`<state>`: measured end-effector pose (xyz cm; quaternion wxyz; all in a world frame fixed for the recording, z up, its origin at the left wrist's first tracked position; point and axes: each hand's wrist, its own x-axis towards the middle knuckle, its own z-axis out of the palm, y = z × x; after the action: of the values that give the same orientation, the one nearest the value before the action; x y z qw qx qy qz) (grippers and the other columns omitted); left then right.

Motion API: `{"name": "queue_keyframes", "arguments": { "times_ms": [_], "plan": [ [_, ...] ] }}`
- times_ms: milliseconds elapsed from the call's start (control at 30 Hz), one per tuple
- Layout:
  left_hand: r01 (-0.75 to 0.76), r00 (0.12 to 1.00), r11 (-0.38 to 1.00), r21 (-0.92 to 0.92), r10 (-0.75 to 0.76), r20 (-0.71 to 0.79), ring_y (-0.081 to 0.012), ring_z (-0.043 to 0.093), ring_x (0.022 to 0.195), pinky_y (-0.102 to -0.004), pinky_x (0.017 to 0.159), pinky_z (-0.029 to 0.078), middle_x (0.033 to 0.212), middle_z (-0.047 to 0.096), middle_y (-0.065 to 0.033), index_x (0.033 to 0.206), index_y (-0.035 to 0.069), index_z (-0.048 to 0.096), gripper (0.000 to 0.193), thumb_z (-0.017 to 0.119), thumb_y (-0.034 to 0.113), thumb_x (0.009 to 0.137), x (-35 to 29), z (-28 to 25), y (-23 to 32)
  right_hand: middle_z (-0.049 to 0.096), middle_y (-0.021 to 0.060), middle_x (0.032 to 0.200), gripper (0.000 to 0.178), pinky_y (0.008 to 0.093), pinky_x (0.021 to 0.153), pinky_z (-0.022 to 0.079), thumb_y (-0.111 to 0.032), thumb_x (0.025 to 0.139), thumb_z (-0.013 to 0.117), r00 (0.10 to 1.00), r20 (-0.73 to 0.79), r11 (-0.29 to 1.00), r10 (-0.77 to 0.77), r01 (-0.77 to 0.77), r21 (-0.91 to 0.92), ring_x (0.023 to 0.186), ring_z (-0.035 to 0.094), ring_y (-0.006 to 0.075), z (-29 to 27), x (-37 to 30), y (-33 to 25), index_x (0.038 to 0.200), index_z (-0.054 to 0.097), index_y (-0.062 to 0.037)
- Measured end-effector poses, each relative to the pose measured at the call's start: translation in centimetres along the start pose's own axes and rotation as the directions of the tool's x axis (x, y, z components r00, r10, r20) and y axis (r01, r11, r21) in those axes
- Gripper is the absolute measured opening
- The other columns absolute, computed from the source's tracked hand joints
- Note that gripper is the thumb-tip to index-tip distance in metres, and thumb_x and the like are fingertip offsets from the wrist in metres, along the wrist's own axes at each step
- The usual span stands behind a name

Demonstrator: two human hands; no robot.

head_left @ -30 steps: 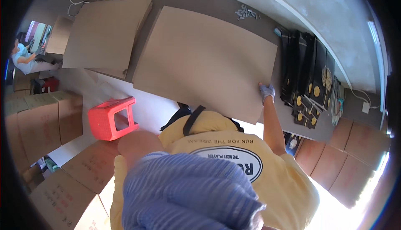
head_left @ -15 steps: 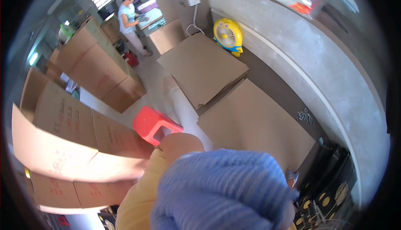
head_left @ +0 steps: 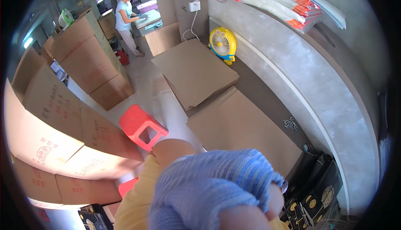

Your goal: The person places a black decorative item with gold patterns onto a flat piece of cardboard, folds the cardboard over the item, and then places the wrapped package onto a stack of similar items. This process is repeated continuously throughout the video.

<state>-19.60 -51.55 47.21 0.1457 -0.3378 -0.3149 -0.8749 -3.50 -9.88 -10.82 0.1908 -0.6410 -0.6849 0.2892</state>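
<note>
Neither my left hand nor my right hand can be made out, and no fingers show. Blue striped cloth (head_left: 213, 171) fills the lower middle, close to the camera. Bare skin (head_left: 243, 218) shows at its lower edge; which part of me it is, I cannot tell. Yellow cloth (head_left: 140, 196) lies beside it on the left, with a bare rounded part of a limb (head_left: 173, 149) above. Just past that stands a red plastic stool (head_left: 140, 123). Ahead to the right lies a flat stack of brown cardboard sheets (head_left: 246, 127).
A second cardboard stack (head_left: 198, 73) lies farther off, near a yellow fan (head_left: 222, 44) by the wall. Large cartons (head_left: 50, 104) line the left. Black printed bags (head_left: 315, 184) stand at lower right. Wrapped white packs (head_left: 271, 0) rest on a ledge. A person (head_left: 125, 19) works at a far table.
The view has shifted, so the stool, stacks and fan sit farther left. More bare skin shows below the striped cloth. The far person leans toward the table.
</note>
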Motion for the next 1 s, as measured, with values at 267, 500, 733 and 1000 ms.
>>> {"name": "queue_keyframes", "arguments": {
  "times_ms": [267, 500, 733, 1000],
  "plan": [
    [0.007, 0.889, 0.959, -0.284, 0.124, 0.440, -0.0194, 0.052, 0.078, -0.0381, 0.074, 0.041, 0.089, 0.057, -0.0028, 0.082, 0.018, 0.060, 0.008, 0.068, 0.020, 0.083, -0.2, -5.9, -3.9, 0.058, 0.0023, 0.067, 0.013, 0.0308, 0.058, 0.041, -0.012, 0.080, 0.069, 0.968, 0.202, 0.980, 0.149, -0.172, 0.104, 0.060, 0.049, 0.0126, -5.3, -2.8, -0.2, 0.083, 0.066, -0.0004],
    [0.524, 0.812, 0.807, 0.272, -0.570, 0.128, -0.0124, 0.052, 0.072, -0.0263, 0.066, 0.044, 0.084, 0.058, -0.0045, 0.096, 0.005, 0.060, 0.017, 0.067, 0.018, 0.086, 0.1, -15.1, -18.7, 0.067, 0.0103, 0.101, 0.046, 0.0354, 0.078, 0.046, -0.033, 0.080, 0.073, 0.973, 0.212, 0.987, -0.087, 0.056, 0.148, 0.086, 0.059, 0.0203, -2.7, 3.3, 4.7, 0.106, 0.064, 0.0048],
    [0.068, 0.687, -0.065, 0.996, -0.720, -0.093, -0.0272, 0.059, 0.090, -0.0390, 0.079, 0.047, 0.092, 0.061, -0.0134, 0.092, 0.004, 0.064, 0.024, 0.064, 0.027, 0.084, -14.8, -41.6, -33.6, 0.067, 0.0020, 0.083, 0.039, 0.0308, 0.066, 0.049, -0.029, 0.082, 0.072, 0.953, 0.272, 0.991, 0.136, -0.127, -0.051, 0.073, 0.061, 0.0140, -3.6, 1.4, 0.1, 0.113, 0.066, -0.0069],
    [-0.165, 0.770, -0.580, 0.798, -0.581, -0.264, -0.0317, 0.057, 0.105, -0.0444, 0.089, 0.045, 0.116, 0.058, -0.0166, 0.112, 0.007, 0.061, 0.054, 0.052, 0.053, 0.085, -14.9, -41.9, -38.0, 0.057, -0.0055, 0.067, 0.025, 0.0222, 0.052, 0.041, -0.029, 0.082, 0.074, 0.957, 0.212, 0.939, 0.197, -0.246, 0.239, 0.057, 0.051, 0.0049, -5.8, -0.3, -3.9, 0.097, 0.071, -0.0101]
  ]
}}
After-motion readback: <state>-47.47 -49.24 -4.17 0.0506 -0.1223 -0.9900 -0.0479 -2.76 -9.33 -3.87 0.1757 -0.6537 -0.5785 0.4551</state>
